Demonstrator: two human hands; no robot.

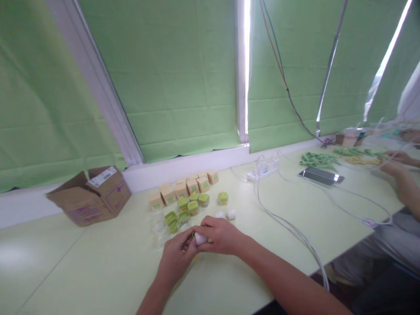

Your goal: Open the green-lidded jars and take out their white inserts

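Two hands meet at the table [98, 267] edge nearest the wearer, w/ one small white piece [200, 238] pinched between them: left hand [175, 258] fingers curled under it, right hand [221, 236] closed over its far side, prob. to steady it for fitting.
Landmark: cardboard carton [90, 194], open, on its side.
- Right of carton: row of tan boxes [183, 188], labels facing wearer.
- In front of boxes: green-lidded clear jars [193, 203], grouped close, within reach.
- Two spare white pieces [226, 214], just beyond right hand.
- Far right of carton: power strip [264, 170] w/ cables, phone [321, 176], another person's arm [407, 183].
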